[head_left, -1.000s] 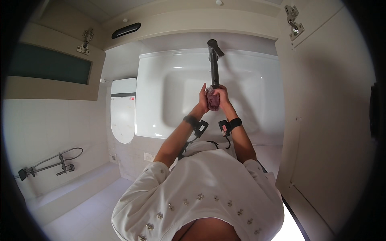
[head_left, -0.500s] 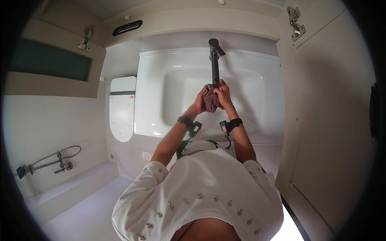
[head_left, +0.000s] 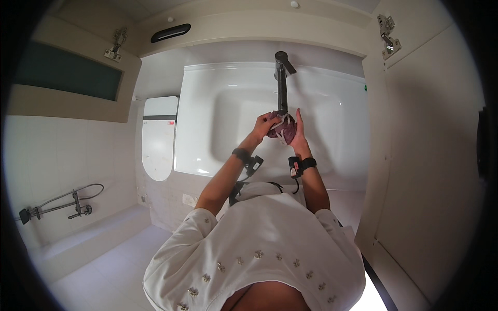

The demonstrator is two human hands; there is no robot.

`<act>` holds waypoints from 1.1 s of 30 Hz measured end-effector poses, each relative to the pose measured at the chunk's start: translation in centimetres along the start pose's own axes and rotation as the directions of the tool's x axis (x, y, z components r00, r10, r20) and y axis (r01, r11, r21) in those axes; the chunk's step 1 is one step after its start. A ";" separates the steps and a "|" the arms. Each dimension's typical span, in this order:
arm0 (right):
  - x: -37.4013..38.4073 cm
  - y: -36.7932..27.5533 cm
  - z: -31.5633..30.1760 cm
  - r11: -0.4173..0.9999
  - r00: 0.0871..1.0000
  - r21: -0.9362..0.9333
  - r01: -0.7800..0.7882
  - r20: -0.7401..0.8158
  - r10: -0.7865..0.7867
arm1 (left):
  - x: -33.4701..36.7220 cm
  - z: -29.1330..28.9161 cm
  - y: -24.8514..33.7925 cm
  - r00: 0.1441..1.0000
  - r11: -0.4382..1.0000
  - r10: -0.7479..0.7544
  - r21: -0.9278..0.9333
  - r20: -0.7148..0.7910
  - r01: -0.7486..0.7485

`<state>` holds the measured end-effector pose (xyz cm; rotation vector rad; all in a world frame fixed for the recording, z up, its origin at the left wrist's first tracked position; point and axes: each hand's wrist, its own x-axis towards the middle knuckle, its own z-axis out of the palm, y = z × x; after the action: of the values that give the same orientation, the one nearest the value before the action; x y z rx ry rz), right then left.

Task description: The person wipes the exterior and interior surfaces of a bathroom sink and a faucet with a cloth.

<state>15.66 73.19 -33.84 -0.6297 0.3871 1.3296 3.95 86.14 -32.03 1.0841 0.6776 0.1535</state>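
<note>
A bunched purple cloth (head_left: 281, 132) with pale strips across it is held under the spout of the dark grey faucet (head_left: 282, 90). My left hand (head_left: 262, 128) is closed on the cloth's left side, thumb over the top. Against its right side lies my right hand (head_left: 300, 133), holding it in the palm with one digit stretched forward; the other right fingers are mostly hidden. Both hands are above the white sink (head_left: 228, 150), near its middle. Whether water runs from the spout cannot be made out.
Left of the sink is a white toilet (head_left: 158, 147) with its lid down. A shower fixture (head_left: 78, 207) hangs on the far-left wall. Open cabinet doors stand on both sides, one with a metal hinge (head_left: 388, 39). Black wrist straps with small devices (head_left: 252, 165) sit on both my wrists.
My right hand has shifted from the top of the cloth to its right side, with a digit straightened. The cloth has turned, showing pale strips. The whole view has shifted slightly.
</note>
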 end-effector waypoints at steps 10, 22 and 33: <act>-11.3 -0.8 14.3 0.926 0.949 -0.322 0.194 -0.178 -0.261 | 2.1 -0.5 -1.1 0.932 0.584 0.361 0.769 0.041 -0.260; 2.6 2.3 -2.9 0.994 0.989 0.016 0.109 0.096 -0.110 | -0.8 2.0 2.2 0.957 0.814 0.286 0.514 0.049 -0.270; 2.6 2.5 -2.0 0.994 0.996 0.069 0.081 -0.044 -0.078 | -3.1 3.4 3.5 0.862 0.509 0.487 0.757 0.138 -0.409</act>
<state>14.00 74.20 -37.43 -0.6084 0.4367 1.2235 4.18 83.90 -26.78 2.1160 0.5221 0.3922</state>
